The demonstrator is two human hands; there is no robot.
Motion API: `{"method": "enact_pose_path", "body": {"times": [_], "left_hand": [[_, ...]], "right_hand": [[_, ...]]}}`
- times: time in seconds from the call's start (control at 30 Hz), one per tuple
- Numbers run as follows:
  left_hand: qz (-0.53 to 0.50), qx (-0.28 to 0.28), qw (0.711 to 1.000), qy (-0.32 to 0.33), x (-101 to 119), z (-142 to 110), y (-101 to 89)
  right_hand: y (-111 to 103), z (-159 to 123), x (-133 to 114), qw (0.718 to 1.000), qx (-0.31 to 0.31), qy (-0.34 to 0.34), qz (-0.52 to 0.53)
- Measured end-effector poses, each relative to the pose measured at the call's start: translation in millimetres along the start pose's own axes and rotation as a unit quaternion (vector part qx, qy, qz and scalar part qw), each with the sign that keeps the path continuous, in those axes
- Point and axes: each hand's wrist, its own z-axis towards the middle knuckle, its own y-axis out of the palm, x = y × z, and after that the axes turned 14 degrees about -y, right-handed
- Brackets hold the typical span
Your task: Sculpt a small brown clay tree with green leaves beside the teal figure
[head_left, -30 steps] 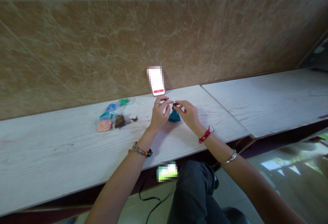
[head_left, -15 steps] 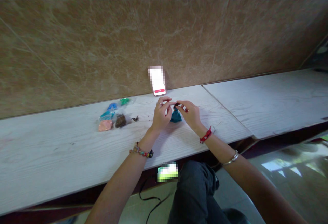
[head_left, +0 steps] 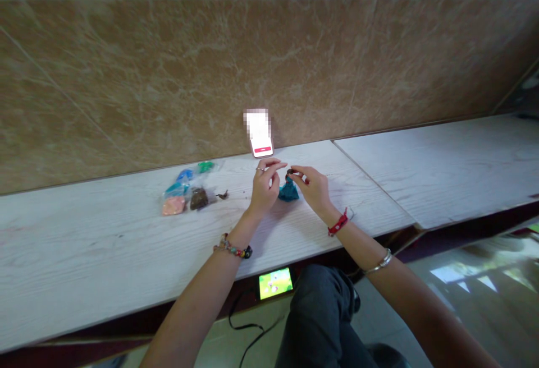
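Observation:
A small clay figure [head_left: 288, 191] with a teal, skirt-like base and a dark brown top stands on the white wood-grain bench. My right hand [head_left: 312, 185] has its thumb and index finger pinched on the brown top. On the figure's other side is my left hand [head_left: 265, 188], with its index finger stretched out just short of the top and its thumb apart from it. To the left lie clear bags of clay: brown clay [head_left: 199, 198], peach clay [head_left: 173, 206], blue clay [head_left: 184, 175] and green clay [head_left: 205, 166]. A loose brown scrap [head_left: 223, 194] rests beside the brown bag.
A lit phone [head_left: 261, 138] leans against the brown tiled wall [head_left: 168, 76] behind my hands. Below the bench's [head_left: 84, 256] front edge, another phone [head_left: 275, 284] shows a green and yellow picture. A dark cable [head_left: 248, 326] hangs near my knee [head_left: 318, 300].
My left index finger has drawn back from the brown top, leaving a small gap. My right hand keeps nearly the same place at the figure.

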Motion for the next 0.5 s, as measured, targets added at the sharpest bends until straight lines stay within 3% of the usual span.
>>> {"method": "enact_pose_path", "body": {"times": [0.17, 0.4, 0.5], "left_hand": [[-0.015, -0.025, 0.994, -0.101, -4, 4, -1.2], [-0.070, -0.168, 0.956, -0.229, -16, 8, 3.6], [-0.093, -0.234, 0.934, -0.253, -19, 8, 1.8]], "right_hand": [[3, -2, 4, 0.998, 0.005, 0.050, 0.029], [-9, -12, 4, 0.998, -0.032, 0.041, 0.026], [-16, -17, 4, 0.997, -0.061, 0.039, -0.004]]}}
